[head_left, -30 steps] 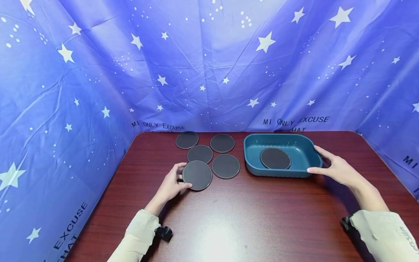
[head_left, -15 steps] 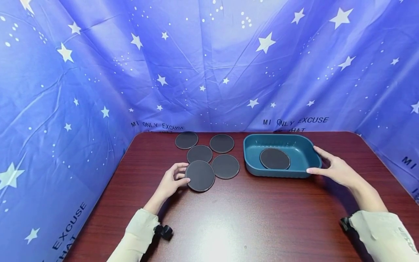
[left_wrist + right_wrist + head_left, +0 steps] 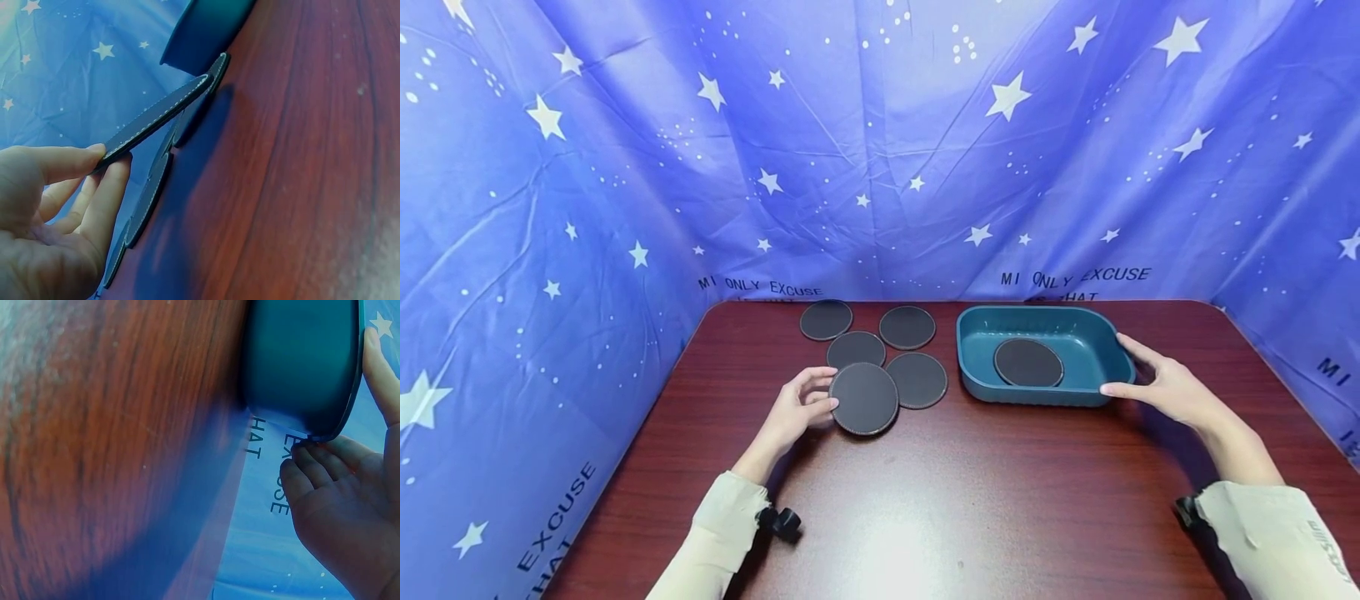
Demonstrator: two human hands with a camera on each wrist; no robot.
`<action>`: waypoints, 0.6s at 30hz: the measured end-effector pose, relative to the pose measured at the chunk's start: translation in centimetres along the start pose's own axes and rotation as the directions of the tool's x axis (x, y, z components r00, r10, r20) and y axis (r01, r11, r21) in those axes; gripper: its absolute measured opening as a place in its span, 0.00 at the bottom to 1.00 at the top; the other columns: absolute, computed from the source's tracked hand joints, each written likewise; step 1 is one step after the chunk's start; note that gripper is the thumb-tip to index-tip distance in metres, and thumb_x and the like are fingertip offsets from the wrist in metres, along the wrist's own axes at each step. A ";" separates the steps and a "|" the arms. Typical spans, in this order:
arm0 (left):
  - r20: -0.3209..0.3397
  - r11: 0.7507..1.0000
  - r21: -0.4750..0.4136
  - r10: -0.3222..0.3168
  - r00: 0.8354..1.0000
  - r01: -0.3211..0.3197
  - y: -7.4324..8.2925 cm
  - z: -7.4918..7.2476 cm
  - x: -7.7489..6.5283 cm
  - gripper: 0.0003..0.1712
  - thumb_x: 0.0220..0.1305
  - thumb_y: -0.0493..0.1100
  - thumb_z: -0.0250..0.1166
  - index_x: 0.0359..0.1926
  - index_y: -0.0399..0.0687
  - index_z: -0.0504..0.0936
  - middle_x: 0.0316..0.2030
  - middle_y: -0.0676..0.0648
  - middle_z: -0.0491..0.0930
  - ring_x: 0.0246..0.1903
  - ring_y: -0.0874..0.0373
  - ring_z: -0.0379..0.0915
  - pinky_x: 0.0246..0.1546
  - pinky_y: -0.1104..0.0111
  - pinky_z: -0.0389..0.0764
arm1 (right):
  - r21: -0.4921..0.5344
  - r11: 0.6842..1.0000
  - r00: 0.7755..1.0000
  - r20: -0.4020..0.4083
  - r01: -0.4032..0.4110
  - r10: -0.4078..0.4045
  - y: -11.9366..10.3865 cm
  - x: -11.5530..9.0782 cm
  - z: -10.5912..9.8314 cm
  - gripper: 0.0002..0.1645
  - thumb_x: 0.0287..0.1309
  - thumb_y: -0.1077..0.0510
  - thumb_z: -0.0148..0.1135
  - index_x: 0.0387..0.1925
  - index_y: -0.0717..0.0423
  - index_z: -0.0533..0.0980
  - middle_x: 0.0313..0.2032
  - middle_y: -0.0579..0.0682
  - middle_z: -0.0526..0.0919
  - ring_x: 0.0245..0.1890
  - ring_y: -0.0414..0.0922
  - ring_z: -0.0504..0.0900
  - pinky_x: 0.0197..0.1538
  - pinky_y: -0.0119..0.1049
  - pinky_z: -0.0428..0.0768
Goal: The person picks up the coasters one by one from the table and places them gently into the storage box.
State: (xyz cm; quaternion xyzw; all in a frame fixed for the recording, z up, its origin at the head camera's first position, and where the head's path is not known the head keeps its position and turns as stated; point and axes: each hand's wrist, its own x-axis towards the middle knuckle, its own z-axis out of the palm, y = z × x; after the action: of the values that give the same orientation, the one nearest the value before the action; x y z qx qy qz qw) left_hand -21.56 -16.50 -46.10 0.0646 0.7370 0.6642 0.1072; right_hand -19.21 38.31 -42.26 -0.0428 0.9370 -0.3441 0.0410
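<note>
My left hand [image 3: 792,411] pinches a round black coaster [image 3: 863,400] at its left edge, thumb on top and fingers below. In the left wrist view this coaster [image 3: 156,115], with pale stitching round its rim, is raised and tilted over the table, above its shadow. Behind it several similar coasters [image 3: 907,327] lie flat, one partly covered by another. My right hand [image 3: 1180,393] holds the right end of a teal tub [image 3: 1037,397], thumb at the near corner and a finger at the far one. One black coaster [image 3: 1028,362] lies inside the tub.
The dark red wood-grain table [image 3: 1000,500] carries everything. A blue star-printed curtain [image 3: 865,150] hangs behind it and along both sides. A black wrist device [image 3: 781,523] sits at the left cuff, another [image 3: 1187,512] at the right.
The left hand has raised its coaster slightly and shifted it to the right, so it now overlaps the neighbouring coaster in the head view. The right hand and the tub have stayed in place.
</note>
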 end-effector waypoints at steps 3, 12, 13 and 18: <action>0.016 1.000 -0.026 -0.004 1.000 0.005 0.4 0.4 0.1 0.30 0.63 0.26 0.61 0.67 0.35 0.68 0.60 0.32 0.71 0.38 0.69 0.79 0.36 0.70 0.87 | 0.000 1.000 1.000 -0.011 0.007 -0.007 0.1 -0.1 0.1 0.59 0.58 0.45 0.70 0.79 0.57 0.45 0.72 0.73 0.57 0.66 0.68 0.62 0.62 0.38 0.69; 0.039 0.998 -0.059 0.001 0.999 0.002 1.1 1.3 0.5 0.30 0.64 0.26 0.61 0.67 0.35 0.68 0.58 0.34 0.73 0.37 0.70 0.79 0.34 0.71 0.86 | 0.001 1.000 1.000 -0.007 0.006 -0.006 0.3 0.1 0.2 0.59 0.59 0.46 0.70 0.79 0.56 0.45 0.72 0.73 0.57 0.66 0.67 0.62 0.63 0.39 0.67; 0.042 0.998 -0.061 0.004 0.999 -0.001 1.1 1.4 0.6 0.30 0.64 0.26 0.60 0.67 0.35 0.68 0.58 0.34 0.73 0.37 0.70 0.79 0.35 0.72 0.86 | 0.000 1.000 1.000 -0.009 0.007 -0.007 0.3 0.1 0.2 0.59 0.58 0.47 0.70 0.79 0.56 0.45 0.72 0.73 0.57 0.66 0.67 0.62 0.62 0.32 0.67; 0.047 0.996 -0.083 0.013 0.999 -0.009 1.4 1.8 0.9 0.30 0.64 0.26 0.61 0.67 0.35 0.68 0.59 0.33 0.72 0.37 0.70 0.79 0.35 0.73 0.86 | -0.003 1.000 1.000 -0.003 0.005 -0.005 0.2 0.1 0.1 0.59 0.59 0.47 0.70 0.79 0.57 0.45 0.72 0.74 0.57 0.66 0.68 0.62 0.64 0.41 0.69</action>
State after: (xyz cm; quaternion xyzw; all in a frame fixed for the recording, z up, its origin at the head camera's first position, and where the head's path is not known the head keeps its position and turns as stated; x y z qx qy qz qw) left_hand -22.06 -14.39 -44.97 0.0799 0.7056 0.6932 0.1236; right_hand -19.36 38.42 -42.50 -0.0446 0.9374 -0.3431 0.0389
